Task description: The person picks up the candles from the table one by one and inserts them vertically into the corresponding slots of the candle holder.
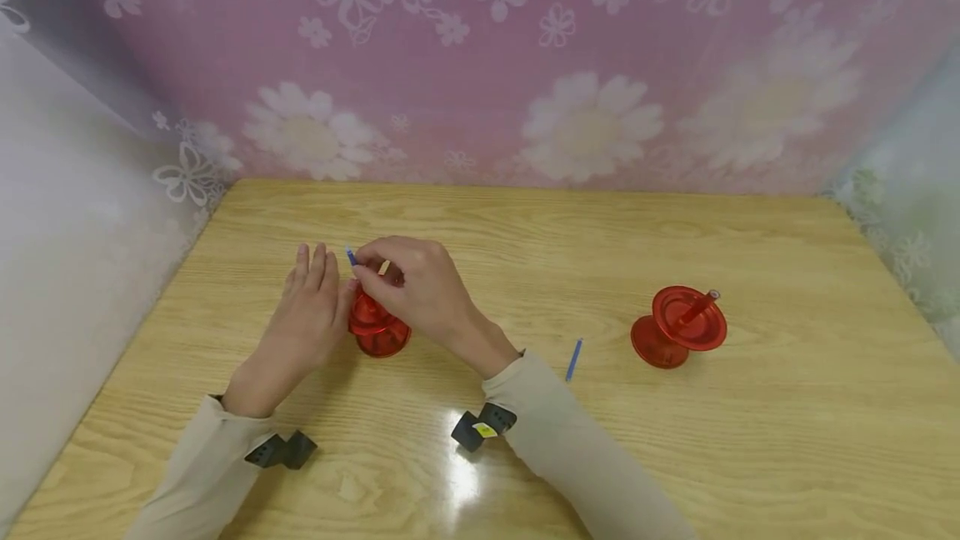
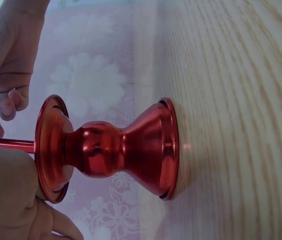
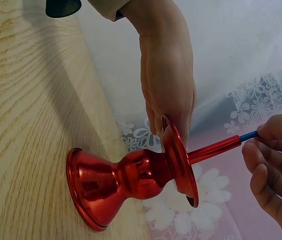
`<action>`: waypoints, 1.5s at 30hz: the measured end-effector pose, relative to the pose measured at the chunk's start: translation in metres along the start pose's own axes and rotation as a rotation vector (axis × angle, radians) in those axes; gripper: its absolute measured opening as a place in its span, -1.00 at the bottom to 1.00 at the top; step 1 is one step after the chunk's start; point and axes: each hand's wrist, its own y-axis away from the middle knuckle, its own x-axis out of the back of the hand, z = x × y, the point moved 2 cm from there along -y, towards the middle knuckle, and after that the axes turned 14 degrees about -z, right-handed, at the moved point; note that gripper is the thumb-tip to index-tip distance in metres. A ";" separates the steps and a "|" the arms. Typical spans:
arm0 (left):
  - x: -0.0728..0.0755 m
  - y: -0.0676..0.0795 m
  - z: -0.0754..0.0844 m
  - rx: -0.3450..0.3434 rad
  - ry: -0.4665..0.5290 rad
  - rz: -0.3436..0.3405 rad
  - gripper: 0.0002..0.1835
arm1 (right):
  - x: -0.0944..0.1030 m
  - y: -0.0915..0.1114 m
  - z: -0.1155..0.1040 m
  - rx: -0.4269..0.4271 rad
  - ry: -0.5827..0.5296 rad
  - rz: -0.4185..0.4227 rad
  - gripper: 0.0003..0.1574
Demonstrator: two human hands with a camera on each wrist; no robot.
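Note:
A red metallic candle holder [image 1: 383,342] stands upright at the left of the table, with a wide dish and a narrow tube rising from its middle. My right hand [image 1: 422,283] pinches a thin blue stick [image 3: 249,135] between thumb and fingertips; in the right wrist view its lower end meets the mouth of the tube [image 3: 215,150]. How deep it sits inside is hidden. With fingers straight, my left hand [image 1: 306,304] lies at the left side of the dish [image 2: 56,147], its thumb against the rim.
A second red candle holder [image 1: 660,343] stands on the right, its tube pointing up from the dish. Between the two holders another thin blue stick [image 1: 574,359] lies on the wooden table [image 1: 525,240]. A pink flowered backdrop [image 1: 465,107] closes off the far side.

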 end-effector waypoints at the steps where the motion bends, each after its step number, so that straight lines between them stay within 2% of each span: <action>1: 0.000 0.000 0.000 0.000 0.001 0.002 -0.29 | 0.000 0.000 0.000 -0.003 -0.004 -0.003 -0.90; 20: -0.004 0.000 0.000 -0.002 0.018 0.017 -0.28 | -0.002 0.004 0.005 -0.040 -0.021 -0.050 -0.86; 32: -0.004 -0.001 -0.001 -0.013 0.014 0.044 -0.30 | -0.003 0.003 0.005 -0.002 0.041 -0.047 -0.87; 41: -0.004 0.000 -0.001 -0.005 0.007 0.015 -0.28 | -0.002 0.005 0.005 -0.038 0.018 -0.088 -0.81; 45: -0.005 0.000 -0.001 -0.011 0.010 0.015 -0.28 | -0.002 0.004 0.004 -0.027 0.039 -0.105 -0.77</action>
